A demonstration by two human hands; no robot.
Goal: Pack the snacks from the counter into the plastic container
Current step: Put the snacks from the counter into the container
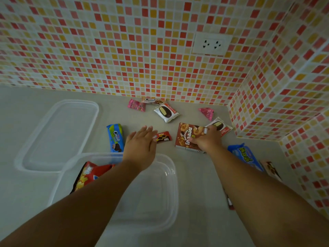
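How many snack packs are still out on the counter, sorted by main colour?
Pink: 2
White: 3
Blue: 2
Red or brown: 2
Orange: 1
Total: 10

A part-hidden dark pack by the right forearm is not counted.

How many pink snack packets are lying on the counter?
2. One pink packet lies near the tiled wall, left of the white choco-pie wrapper. The other pink packet lies toward the right corner. More may be hidden under the arms.
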